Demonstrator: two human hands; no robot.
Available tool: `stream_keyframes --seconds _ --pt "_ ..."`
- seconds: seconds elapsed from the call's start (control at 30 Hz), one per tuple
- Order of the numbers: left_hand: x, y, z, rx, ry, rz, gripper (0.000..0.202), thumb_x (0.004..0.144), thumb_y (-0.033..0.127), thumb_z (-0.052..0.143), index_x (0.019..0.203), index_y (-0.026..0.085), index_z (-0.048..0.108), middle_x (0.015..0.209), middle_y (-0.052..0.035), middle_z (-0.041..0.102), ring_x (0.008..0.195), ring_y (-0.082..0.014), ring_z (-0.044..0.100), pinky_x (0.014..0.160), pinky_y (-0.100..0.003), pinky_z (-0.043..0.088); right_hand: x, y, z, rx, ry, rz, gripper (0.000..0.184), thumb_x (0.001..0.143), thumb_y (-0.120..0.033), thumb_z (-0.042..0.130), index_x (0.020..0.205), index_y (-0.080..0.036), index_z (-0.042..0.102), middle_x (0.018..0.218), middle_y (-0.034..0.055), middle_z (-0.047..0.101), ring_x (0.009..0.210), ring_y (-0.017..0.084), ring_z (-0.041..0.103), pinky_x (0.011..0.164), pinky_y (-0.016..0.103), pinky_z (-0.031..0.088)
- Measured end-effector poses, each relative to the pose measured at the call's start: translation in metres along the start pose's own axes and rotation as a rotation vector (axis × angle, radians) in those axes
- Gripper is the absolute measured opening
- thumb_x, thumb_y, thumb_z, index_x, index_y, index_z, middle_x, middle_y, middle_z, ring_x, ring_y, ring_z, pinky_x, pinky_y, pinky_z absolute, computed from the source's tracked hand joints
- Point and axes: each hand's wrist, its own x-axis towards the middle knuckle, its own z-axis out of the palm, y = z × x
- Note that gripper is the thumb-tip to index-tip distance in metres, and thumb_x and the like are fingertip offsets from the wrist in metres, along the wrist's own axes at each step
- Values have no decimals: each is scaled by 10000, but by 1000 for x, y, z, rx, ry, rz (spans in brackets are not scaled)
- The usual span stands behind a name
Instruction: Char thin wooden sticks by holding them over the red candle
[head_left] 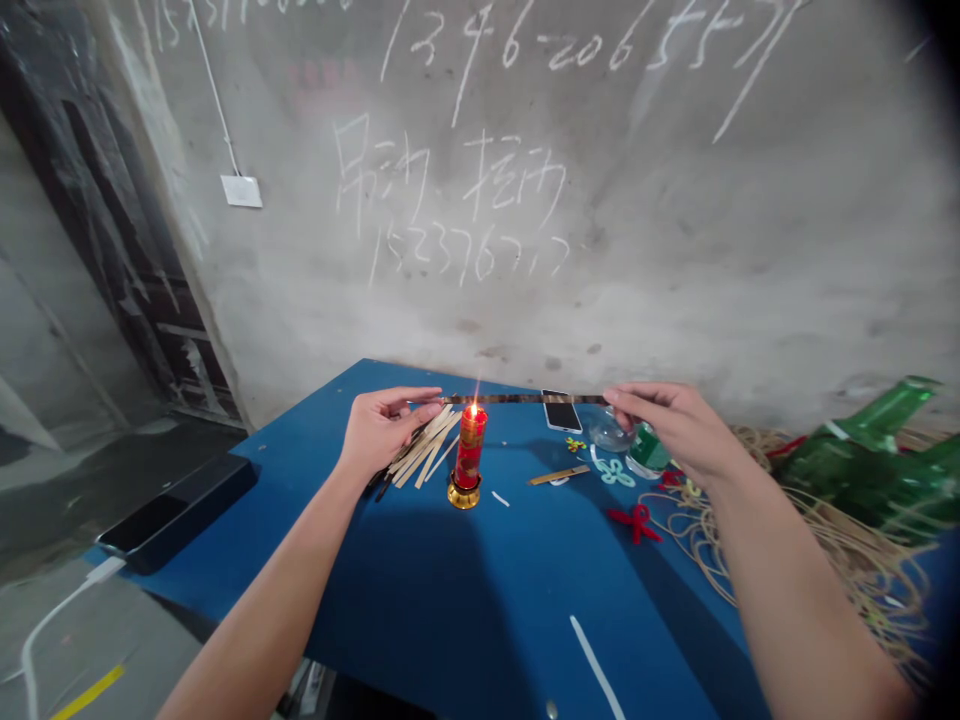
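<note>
A thin dark strip [525, 399] is held level over the blue table [420, 600], one end in each hand. My left hand [386, 428] pinches its left end, and my right hand [675, 420] pinches its right end. The strip's left part passes just above the flame of a lit red candle [470, 450] in a gold holder. A pile of pale flat sticks [424, 447] lies under my left hand.
A phone [562, 412] lies behind the strip, with a small glass dish [609, 432], coloured knots [636, 522] and one loose stick [559, 475] nearby. Tangled cane [825, 540] and green bottles [870, 450] fill the right side. A dark device [176, 512] sits at left. The concrete wall is close behind.
</note>
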Motion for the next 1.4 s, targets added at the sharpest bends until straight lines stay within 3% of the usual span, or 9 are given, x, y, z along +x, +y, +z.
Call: stream_keyframes --seconds 0.13,0.33,0.77,1.0,1.23,1.4 --pt "0 -1 0 74 16 12 259 796 419 807 999 262 846 492 5 586 409 -93 405 444 -259 299 4 10 -8 -4 -13 51 441 749 -623 801 654 -205 696 670 15 612 682 171 548 724 312 436" --pt "1 -2 -1 89 56 2 285 821 445 775 1013 243 837 623 -32 704 433 -100 444 467 -269 350 4 15 -23 -20 -8 101 453 751 -628 800 638 -209 669 675 22 589 681 176 496 693 318 406" --pt "1 -4 -1 95 37 -1 283 830 447 767 1010 239 832 723 -54 749 438 -93 439 457 -268 338 5 18 -31 -39 -7 88 460 780 -627 773 602 -220 650 647 27 589 691 193 511 756 347 408" --pt "1 -2 0 106 18 10 280 842 451 759 1025 251 830 634 -33 700 449 -100 424 473 -276 312 5 15 -22 36 16 94 418 784 -581 794 625 -218 663 672 18 588 699 178 504 723 325 398" --pt "1 -2 -1 113 -2 9 279 841 453 762 1029 258 832 493 9 562 443 -104 405 478 -278 293 4 9 -6 50 8 54 407 763 -598 802 666 -216 698 674 17 598 690 171 513 729 326 418" --pt "1 -3 -1 113 -8 11 278 848 454 758 1038 263 829 546 -9 620 445 -99 409 475 -275 299 5 7 -3 0 26 37 427 760 -621 789 657 -217 693 682 32 616 694 178 518 719 335 418"
